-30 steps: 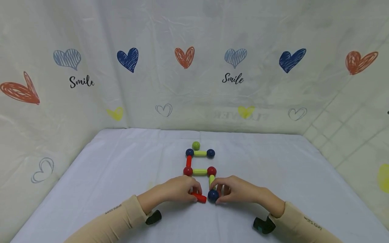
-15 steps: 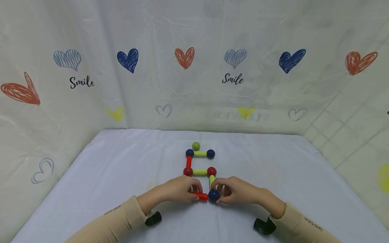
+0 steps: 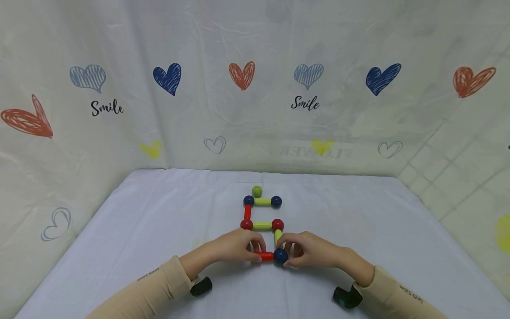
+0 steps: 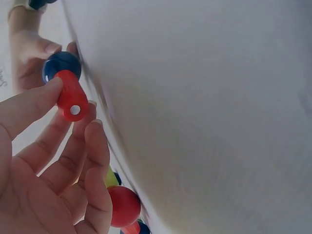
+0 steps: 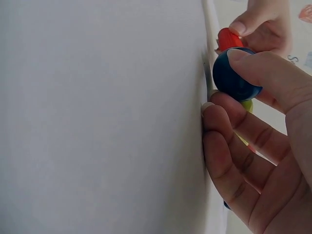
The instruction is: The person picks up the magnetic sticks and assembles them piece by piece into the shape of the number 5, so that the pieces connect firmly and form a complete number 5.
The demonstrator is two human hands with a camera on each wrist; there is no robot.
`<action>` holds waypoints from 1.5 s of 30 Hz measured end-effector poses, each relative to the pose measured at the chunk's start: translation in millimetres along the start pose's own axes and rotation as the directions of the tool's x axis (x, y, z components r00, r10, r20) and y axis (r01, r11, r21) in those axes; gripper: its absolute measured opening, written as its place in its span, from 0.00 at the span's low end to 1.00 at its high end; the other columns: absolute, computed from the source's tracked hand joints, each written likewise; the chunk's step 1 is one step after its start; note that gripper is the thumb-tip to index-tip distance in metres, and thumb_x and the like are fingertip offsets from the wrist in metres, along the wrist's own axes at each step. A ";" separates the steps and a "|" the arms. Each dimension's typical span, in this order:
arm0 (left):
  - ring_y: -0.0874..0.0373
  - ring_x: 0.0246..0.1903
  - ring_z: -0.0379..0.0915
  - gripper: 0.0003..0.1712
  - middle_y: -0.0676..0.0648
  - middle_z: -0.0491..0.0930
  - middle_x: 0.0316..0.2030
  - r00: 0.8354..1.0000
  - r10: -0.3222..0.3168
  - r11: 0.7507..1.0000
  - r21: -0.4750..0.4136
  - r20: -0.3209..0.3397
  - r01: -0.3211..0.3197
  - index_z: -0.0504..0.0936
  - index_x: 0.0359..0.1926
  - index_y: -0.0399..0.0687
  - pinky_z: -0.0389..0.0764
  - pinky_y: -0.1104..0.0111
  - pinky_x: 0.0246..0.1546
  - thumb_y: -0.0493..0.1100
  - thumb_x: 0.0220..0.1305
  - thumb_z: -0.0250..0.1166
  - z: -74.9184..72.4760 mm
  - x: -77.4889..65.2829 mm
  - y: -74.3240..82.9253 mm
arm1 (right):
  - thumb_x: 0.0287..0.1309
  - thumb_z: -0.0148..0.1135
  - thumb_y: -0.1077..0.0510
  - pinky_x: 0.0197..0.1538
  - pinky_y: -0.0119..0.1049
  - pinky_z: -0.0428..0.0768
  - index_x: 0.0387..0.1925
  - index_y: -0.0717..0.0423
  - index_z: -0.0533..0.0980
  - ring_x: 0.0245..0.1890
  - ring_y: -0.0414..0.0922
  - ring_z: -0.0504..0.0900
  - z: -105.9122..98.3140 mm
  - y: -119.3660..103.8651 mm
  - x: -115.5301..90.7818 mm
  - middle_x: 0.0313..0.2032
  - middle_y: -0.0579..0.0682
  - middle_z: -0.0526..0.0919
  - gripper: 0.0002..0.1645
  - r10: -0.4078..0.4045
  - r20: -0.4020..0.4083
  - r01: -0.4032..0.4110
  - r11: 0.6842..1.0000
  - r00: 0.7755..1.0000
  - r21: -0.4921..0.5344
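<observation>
My left hand (image 3: 241, 247) pinches a short red rod (image 3: 264, 256) between thumb and fingers. The rod's right end meets a dark blue ball (image 3: 280, 256), which my right hand (image 3: 312, 250) holds by thumb and fingertips. From that ball a yellow-green rod (image 3: 278, 238) runs up to a red ball (image 3: 277, 225). In the left wrist view, the red rod (image 4: 73, 100) shows a pale round spot on its free end, and its far end is against the blue ball (image 4: 62, 67). The right wrist view has my thumb across the blue ball (image 5: 236, 75).
Beyond my hands the linked figure continues: a yellow-green rod (image 3: 262, 226), a second red ball (image 3: 246, 224), a red rod (image 3: 248, 212), and blue balls (image 3: 249, 201) joined by another rod (image 3: 262, 201). A green ball (image 3: 256, 191) sits behind. White cloth (image 3: 179, 199) covers the table.
The red rod was tilted and apart from the blue ball; my left hand has brought it level and against the ball. My right hand has shifted very slightly.
</observation>
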State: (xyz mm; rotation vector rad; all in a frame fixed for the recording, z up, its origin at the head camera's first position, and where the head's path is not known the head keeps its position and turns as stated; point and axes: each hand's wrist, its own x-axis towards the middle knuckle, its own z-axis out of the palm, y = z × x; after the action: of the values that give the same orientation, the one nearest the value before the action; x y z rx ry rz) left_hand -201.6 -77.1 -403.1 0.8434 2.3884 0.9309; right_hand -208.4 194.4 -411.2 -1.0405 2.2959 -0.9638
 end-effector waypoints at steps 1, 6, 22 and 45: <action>0.63 0.28 0.76 0.08 0.58 0.80 0.29 1.000 -0.001 1.000 -0.001 0.001 0.001 0.86 0.42 0.53 0.79 0.73 0.34 0.39 0.63 0.74 -0.1 0.5 -0.4 | 0.62 0.73 0.56 0.38 0.31 0.82 0.56 0.50 0.77 0.29 0.35 0.79 -0.1 0.2 -0.1 0.37 0.39 0.82 0.23 0.000 0.000 0.000 1.000 1.000 0.000; 0.63 0.30 0.76 0.08 0.58 0.80 0.30 1.000 -0.005 1.000 -0.001 0.000 0.005 0.85 0.43 0.52 0.80 0.73 0.35 0.39 0.64 0.73 -3.2 2.5 -2.9 | 0.62 0.73 0.56 0.39 0.31 0.82 0.56 0.50 0.77 0.29 0.35 0.79 -0.1 0.5 -0.5 0.37 0.39 0.82 0.22 -0.003 0.002 0.003 1.000 1.000 0.000; 0.56 0.36 0.75 0.10 0.54 0.80 0.36 0.966 -0.005 1.000 0.022 -0.257 0.011 0.85 0.48 0.44 0.79 0.66 0.37 0.40 0.68 0.69 -59.2 20.5 -19.1 | 0.62 0.74 0.56 0.38 0.31 0.82 0.60 0.48 0.80 0.29 0.34 0.78 -3.7 2.5 1.4 0.36 0.37 0.79 0.25 0.009 0.031 -0.008 0.999 0.999 -0.034; 0.47 0.58 0.73 0.24 0.42 0.77 0.61 0.926 -0.161 0.970 0.116 -0.342 0.212 0.78 0.65 0.48 0.72 0.48 0.61 0.45 0.70 0.67 -86.6 106.2 -39.8 | 0.62 0.74 0.55 0.37 0.30 0.81 0.59 0.48 0.80 0.28 0.32 0.76 -0.9 2.0 4.4 0.36 0.36 0.79 0.24 -0.023 0.046 0.026 0.998 0.999 -0.056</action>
State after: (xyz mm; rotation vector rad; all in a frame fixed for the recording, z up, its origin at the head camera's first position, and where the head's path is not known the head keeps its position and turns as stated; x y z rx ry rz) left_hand -343.5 -67.5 -391.5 0.5271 2.8009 0.8800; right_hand -212.7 192.3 -412.6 -1.1047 2.2906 -0.8808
